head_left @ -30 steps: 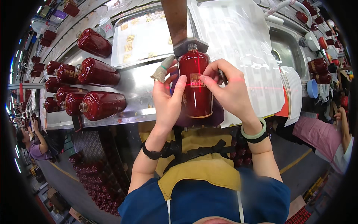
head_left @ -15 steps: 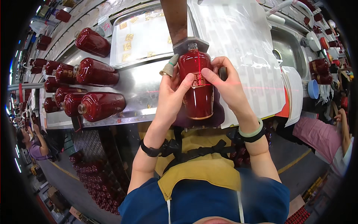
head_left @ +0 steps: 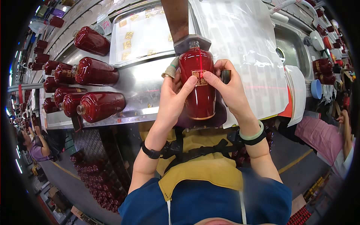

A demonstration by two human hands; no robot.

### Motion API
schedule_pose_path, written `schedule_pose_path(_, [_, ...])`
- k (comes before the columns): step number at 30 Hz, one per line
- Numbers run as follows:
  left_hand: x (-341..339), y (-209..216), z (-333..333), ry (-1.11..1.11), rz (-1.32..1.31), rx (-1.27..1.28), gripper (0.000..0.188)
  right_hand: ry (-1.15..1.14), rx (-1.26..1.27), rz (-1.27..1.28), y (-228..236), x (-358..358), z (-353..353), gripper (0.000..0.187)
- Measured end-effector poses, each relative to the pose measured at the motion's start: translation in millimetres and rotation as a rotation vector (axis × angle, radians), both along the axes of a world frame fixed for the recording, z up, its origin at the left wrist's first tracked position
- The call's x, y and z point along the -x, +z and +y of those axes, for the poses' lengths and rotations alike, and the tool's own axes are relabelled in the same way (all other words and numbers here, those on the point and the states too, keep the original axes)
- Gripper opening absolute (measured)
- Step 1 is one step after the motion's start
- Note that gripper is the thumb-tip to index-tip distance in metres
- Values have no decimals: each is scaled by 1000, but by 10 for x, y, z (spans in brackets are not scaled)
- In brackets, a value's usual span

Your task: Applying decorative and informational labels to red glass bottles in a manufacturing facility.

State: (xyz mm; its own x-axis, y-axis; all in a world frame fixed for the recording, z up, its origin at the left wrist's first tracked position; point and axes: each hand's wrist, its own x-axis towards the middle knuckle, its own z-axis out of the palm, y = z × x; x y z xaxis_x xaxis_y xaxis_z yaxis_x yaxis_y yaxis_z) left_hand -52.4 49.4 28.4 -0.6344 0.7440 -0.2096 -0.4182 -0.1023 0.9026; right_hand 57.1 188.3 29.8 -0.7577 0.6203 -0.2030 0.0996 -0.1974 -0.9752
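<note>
A dark red glass bottle (head_left: pixel 200 101) lies before me on a dark cloth pad (head_left: pixel 183 119), its clear threaded neck against a dark angular metal block (head_left: pixel 183 45). My left hand (head_left: pixel 171 95) grips its left side; a beige finger cot (head_left: pixel 170 70) covers a fingertip. My right hand (head_left: pixel 229 88) grips the other side, and a small dark piece (head_left: pixel 225 76) I cannot identify is tucked in its fingers. Both thumbs press on the lower edge of a gold label (head_left: pixel 198 76) on the bottle's upward face. A red light line runs along the bottle.
Several red bottles (head_left: pixel 101 107) lie on the metal bench at left. Behind the bottle sits a white-lined tray (head_left: pixel 140 41) with loose gold labels. White sheeting (head_left: pixel 243 56) covers the right side, beside a metal sink (head_left: pixel 296 45). Co-workers (head_left: pixel 322 131) stand at both sides.
The bottle seems turned about its length: the gold label under my thumbs looks different, and gold at the bottle's right edge is gone from sight. My hands have barely shifted.
</note>
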Motion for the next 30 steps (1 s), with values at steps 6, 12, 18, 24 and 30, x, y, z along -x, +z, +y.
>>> schedule_pose_path(6, [-3,-21,7,7,-11,-20,71,-23,28,21,-2,-5,-6,37])
schedule_pose_path(12, [-11,-15,3,2,25,-3,71,-17,17,12,14,-7,-11,37])
schedule_pose_path(18, [9,-36,-30,-7,-15,-14,64,-28,38,36,-4,-26,13,33])
schedule_pose_path(24, [44,-61,-84,9,-194,-55,58,-29,237,2,-9,-77,47,24])
schedule_pose_path(30, [-57,-13,-32,7,18,-73,64,-24,78,42,-68,-52,-22,30])
